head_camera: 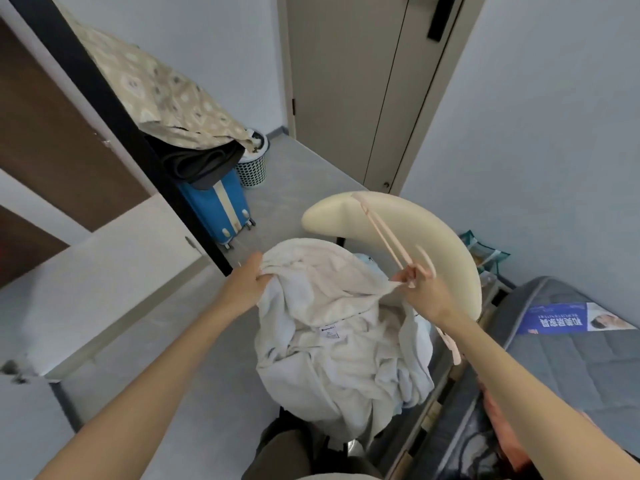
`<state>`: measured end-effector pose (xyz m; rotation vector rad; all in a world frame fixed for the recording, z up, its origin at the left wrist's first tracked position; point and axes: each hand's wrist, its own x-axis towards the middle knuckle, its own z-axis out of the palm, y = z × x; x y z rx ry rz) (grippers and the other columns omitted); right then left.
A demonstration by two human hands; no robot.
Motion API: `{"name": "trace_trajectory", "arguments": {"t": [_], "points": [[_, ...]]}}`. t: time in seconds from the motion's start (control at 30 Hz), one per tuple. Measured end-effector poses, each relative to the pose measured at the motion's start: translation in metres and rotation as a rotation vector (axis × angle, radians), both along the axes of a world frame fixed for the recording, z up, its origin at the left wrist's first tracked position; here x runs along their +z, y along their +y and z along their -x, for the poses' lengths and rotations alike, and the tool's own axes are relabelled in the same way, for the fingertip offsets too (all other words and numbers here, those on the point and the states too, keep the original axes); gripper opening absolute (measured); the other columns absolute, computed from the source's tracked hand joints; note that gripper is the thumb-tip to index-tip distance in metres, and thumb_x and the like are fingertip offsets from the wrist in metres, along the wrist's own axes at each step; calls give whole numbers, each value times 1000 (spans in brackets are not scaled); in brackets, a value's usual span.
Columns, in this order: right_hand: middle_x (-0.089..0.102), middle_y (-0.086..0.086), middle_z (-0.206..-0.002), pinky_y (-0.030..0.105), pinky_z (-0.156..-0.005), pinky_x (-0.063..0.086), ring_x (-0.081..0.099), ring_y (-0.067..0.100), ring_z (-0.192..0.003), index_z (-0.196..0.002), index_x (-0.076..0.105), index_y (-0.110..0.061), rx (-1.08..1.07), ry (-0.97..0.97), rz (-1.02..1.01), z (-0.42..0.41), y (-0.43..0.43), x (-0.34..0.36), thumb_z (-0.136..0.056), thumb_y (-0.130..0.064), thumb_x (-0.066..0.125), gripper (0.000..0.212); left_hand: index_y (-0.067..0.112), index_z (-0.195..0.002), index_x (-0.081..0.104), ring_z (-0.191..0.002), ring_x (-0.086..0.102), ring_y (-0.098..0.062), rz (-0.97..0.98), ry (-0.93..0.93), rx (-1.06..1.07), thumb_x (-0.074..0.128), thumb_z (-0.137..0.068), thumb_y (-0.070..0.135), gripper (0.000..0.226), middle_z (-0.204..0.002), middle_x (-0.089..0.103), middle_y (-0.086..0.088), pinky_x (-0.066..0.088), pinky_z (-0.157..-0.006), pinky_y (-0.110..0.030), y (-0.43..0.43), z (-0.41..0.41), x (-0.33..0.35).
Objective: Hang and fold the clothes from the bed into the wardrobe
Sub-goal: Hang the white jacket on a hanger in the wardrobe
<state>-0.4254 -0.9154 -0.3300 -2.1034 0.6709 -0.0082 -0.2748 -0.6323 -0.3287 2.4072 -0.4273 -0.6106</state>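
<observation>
Soft white robe [332, 327], held up in the air, bunched and hanging down over the grey floor [298, 181], close by the bed [571, 375] on the right. Gripped at its left edge by the left grip [247, 282], fingers curled tight into the cloth. Pinched at its right edge by the right grip [420, 289], clamped as well on a thin pink hanger [384, 237] sticking up and away. Just behind, a cream curved chair back [440, 233]. Farther off on the left, a blue suitcase [218, 206] standing under dark clothes [201, 164] and a patterned cloth [162, 95], with a dotted basket [252, 169] beside it. Past all that, a shut grey door [346, 81].
</observation>
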Motion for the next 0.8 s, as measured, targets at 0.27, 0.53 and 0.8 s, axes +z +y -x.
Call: {"name": "trace_trajectory", "arguments": {"t": [0.27, 0.53, 0.8], "points": [[56, -8, -118, 25, -92, 46, 51, 10, -112, -103, 54, -38, 176, -99, -210, 4, 55, 28, -75, -9, 80, 48, 38, -91, 66, -76, 63, 11, 541, 340, 116, 69, -87, 20, 19, -83, 70, 25, 45, -59, -5, -34, 44, 37], [43, -14, -76, 9, -62, 38, 43, -3, -65, -79, 44, -19, 274, -66, -119, -3, 91, 28, -77, -18, 79, 36, 34, -95, 73, -86, 70, -7, 657, 534, 15, 74, -82, 13, 24, -96, 74, 6, 53, -64, -18, -22, 68, 53], [56, -14, -85, 18, -69, 45, 50, 14, -69, -80, 45, -14, 111, -282, -150, -14, 86, 81, -85, -5, 61, 19, 32, -107, 55, -74, 55, 9, 300, 109, -35, 80, -74, 16, 45, -92, 59, 22, 42, -63, -7, 6, 78, 16]]}}
